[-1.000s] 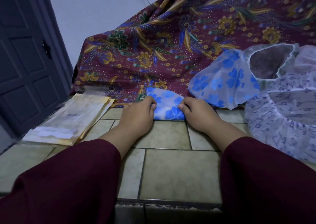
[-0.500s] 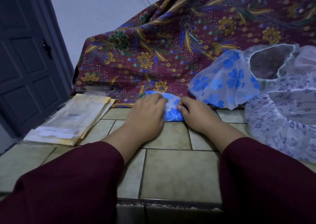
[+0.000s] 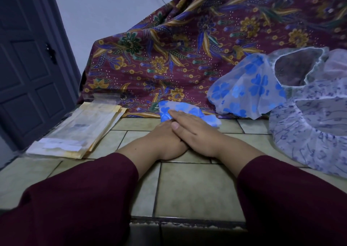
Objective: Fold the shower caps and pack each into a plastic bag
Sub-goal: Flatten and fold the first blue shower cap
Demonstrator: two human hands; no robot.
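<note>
A small folded shower cap [image 3: 189, 110], white with blue flowers, lies on the tiled surface against the patterned cloth. My right hand [image 3: 195, 131] lies flat across it, fingers straight, pressing it down. My left hand [image 3: 161, 142] lies low beside it, partly under the right hand, its fingertips hidden at the cap. An unfolded blue-flowered cap [image 3: 247, 90] sits to the right. Beside it is a pile of white caps with purple print [image 3: 309, 133]. A stack of flat plastic bags [image 3: 80, 131] lies to the left.
A maroon batik cloth [image 3: 187, 48] drapes over something behind the caps. A dark door [image 3: 28, 77] stands at the left. The tiled surface [image 3: 195, 193] ends in a step edge close to me, between my maroon sleeves.
My left hand folded the cap's left side over to the right. My right hand then came on top of the left hand and the cap, fingers flat.
</note>
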